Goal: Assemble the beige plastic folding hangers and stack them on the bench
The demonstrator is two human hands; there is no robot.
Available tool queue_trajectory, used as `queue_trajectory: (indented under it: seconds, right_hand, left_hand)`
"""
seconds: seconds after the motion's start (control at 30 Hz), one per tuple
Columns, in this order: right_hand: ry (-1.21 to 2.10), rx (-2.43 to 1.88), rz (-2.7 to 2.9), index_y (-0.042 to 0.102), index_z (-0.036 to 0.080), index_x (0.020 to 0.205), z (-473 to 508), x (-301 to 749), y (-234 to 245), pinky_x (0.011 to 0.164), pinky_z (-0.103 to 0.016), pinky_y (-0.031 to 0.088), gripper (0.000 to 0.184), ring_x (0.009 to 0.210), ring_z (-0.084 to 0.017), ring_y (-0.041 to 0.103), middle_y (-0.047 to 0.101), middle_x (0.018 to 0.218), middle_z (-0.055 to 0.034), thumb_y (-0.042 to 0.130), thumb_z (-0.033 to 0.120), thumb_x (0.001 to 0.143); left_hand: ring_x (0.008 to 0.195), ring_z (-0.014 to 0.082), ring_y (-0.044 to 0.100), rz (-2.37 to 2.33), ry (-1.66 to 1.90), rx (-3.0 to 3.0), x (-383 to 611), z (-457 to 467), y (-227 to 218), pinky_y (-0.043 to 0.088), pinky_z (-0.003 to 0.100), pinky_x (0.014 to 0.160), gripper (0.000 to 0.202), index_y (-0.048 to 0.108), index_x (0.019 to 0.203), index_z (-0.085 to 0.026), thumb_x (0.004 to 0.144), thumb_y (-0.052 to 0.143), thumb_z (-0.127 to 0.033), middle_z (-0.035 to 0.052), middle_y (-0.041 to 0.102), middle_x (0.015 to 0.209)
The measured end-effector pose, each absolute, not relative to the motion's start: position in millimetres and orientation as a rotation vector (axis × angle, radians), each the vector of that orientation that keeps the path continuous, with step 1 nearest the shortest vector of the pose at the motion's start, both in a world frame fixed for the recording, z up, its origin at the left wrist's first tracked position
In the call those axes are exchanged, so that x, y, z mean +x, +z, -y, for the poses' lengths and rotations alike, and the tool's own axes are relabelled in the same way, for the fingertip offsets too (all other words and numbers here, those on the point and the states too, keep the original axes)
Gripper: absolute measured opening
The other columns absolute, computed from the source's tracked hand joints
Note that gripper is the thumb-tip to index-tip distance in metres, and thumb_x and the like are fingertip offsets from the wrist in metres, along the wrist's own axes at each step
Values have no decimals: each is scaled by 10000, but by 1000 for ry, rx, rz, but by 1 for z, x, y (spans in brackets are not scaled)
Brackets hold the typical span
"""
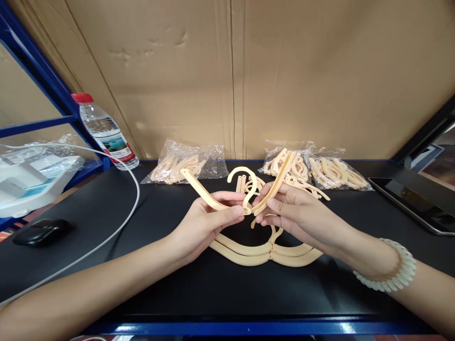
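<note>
Hanger parts: two cream, curved plastic strips, the left hanger arm [202, 192] and the right hanger arm [279, 177], are held in the air above the black counter [213, 289], near its middle.
Long axes: each strip slopes down and inward from its raised outer tip, so the pair forms a shallow V. The inner ends almost meet at the foot of a cream plastic hook [254, 187].
Left hand [204, 222]: thumb and fingers are pinched on the inner end of the left hanger arm, palm turned inward.
Right hand [295, 215]: fingers are pressed around the lower end of the right hanger arm. A white beaded bracelet [394, 272] sits on the wrist.
Nearness: both hands are equally close to the joint, fingertips nearly touching.
Below: cream finished hangers [245, 253] lie flat on the counter right under the hands.
Behind: clear plastic bags of cream parts [188, 163] lie against the brown cardboard wall [284, 71].
Edges: a clear water bottle with a red cap [106, 135], a white cable [131, 208] and a black mouse [40, 231] sit well to the left, and a dark tablet [412, 201] well to the right.
</note>
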State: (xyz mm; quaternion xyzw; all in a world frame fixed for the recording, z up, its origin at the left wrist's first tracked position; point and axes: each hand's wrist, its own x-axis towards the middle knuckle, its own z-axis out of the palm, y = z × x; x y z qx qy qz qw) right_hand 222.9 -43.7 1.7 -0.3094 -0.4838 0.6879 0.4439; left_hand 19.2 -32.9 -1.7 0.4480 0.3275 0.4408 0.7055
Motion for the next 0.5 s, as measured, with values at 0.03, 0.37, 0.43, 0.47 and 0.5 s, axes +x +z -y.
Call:
queue_trajectory:
  seconds: [0.03,0.37,0.43,0.47,0.5]
  right_hand:
    - [1708,-765,1208,565,196,953,44,222,2,768,-274,545,176,776,-117,650,646,916,-14,685,252,839]
    - [1603,-848,1346,626,174,905,46,220,4,767,-265,555,143,765,-120,669,686,820,-13,715,224,806]
    - [1598,-843,1366,632,173,912,45,221,4,749,-255,563,134,798,-128,676,693,847,-21,709,217,811]
    - [1599,-841,1370,635,176,918,45,221,3,744,-257,568,136,822,-136,681,696,865,-25,708,220,812]
    - [1600,-840,1372,638,179,921,45,221,3,746,-264,575,140,845,-145,685,699,886,-29,710,228,812]
  left_hand:
    - [756,101,686,-724,979,1016,20,33,-1,554,182,749,230,758,920,-159,699,799,-111,34,756,852]
    - [790,146,702,-711,951,1174,20,35,-4,549,238,796,160,749,872,-148,718,783,-122,51,763,821]
    - [797,145,704,-694,944,1172,20,36,-4,550,235,796,146,749,866,-153,727,776,-119,48,764,828]
    - [798,146,705,-694,948,1167,19,36,-3,551,237,796,141,750,860,-156,726,776,-119,47,764,829]
    - [802,150,706,-695,951,1163,19,36,-3,552,243,799,136,750,855,-157,726,776,-120,48,765,833]
